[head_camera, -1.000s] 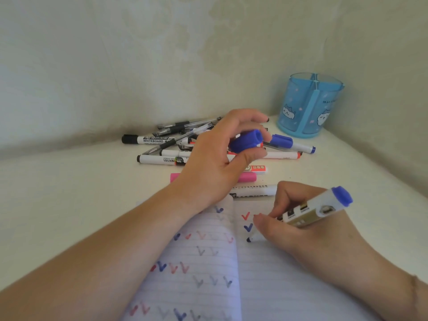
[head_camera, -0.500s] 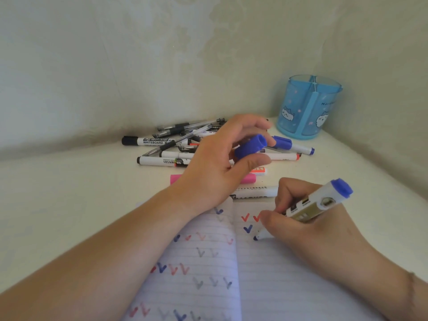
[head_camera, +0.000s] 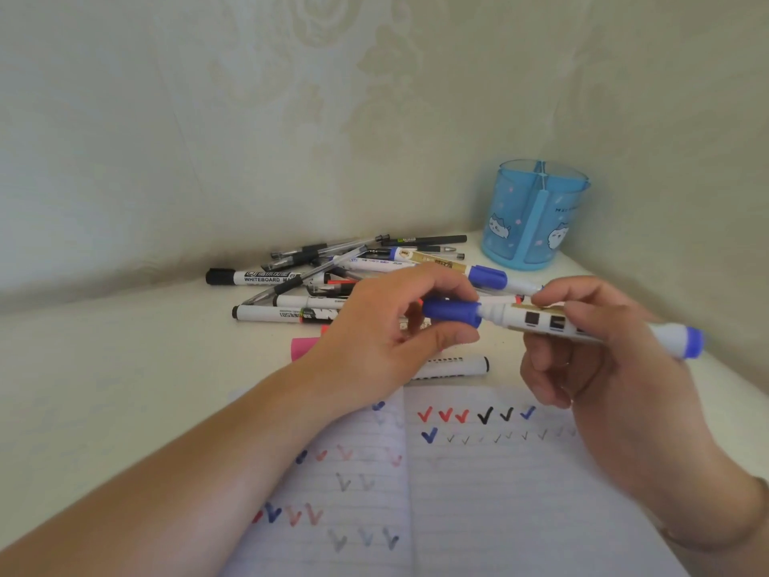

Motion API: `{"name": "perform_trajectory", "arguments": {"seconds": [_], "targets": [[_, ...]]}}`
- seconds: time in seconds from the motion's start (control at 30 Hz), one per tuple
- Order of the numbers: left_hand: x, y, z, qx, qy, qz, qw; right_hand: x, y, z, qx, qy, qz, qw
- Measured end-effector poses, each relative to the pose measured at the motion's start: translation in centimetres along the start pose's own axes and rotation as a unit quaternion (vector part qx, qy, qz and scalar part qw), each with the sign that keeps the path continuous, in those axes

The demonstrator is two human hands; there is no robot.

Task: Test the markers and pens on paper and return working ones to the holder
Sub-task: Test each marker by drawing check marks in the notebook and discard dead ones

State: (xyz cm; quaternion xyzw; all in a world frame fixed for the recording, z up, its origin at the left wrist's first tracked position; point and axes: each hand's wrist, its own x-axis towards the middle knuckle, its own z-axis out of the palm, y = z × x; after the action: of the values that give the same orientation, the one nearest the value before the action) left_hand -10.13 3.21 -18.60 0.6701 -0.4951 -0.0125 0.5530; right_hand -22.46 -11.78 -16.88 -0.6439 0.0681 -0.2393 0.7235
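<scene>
My right hand (head_camera: 591, 368) grips a white marker with a blue end (head_camera: 582, 326), held level above the open lined notebook (head_camera: 478, 493). My left hand (head_camera: 387, 339) pinches its blue cap (head_camera: 451, 313), which sits over the marker's tip. The notebook pages carry rows of red, black and blue check marks. A pile of markers and pens (head_camera: 333, 276) lies on the table behind my hands. The blue translucent holder (head_camera: 537, 214) stands in the far right corner; I see nothing in it.
A pink marker (head_camera: 303, 347) and a white marker with a black end (head_camera: 453, 365) lie just beyond the notebook, partly hidden by my left hand. Walls close in behind and to the right. Bare white table stretches to the left.
My right hand lifted the blue marker off the page and turned it level. My left hand brought the blue cap onto its tip. A fresh blue check mark shows on the right page.
</scene>
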Motion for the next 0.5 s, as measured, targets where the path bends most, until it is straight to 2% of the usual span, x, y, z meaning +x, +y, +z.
{"name": "perform_trajectory", "arguments": {"seconds": [0.17,0.37,0.5], "targets": [[-0.2,0.03,0.01,-0.05,0.008,-0.009,0.999,0.21,-0.26,-0.15,-0.023,-0.044,0.008,0.999],[-0.14,0.03,0.11,-0.018,0.01,0.0,1.0,0.7,-0.58,-0.56,-0.024,-0.017,0.038,0.999],[-0.21,-0.14,0.17,-0.003,0.003,0.011,1.0,0.65,-0.73,-0.64,-0.038,-0.047,0.042,0.997]]}}
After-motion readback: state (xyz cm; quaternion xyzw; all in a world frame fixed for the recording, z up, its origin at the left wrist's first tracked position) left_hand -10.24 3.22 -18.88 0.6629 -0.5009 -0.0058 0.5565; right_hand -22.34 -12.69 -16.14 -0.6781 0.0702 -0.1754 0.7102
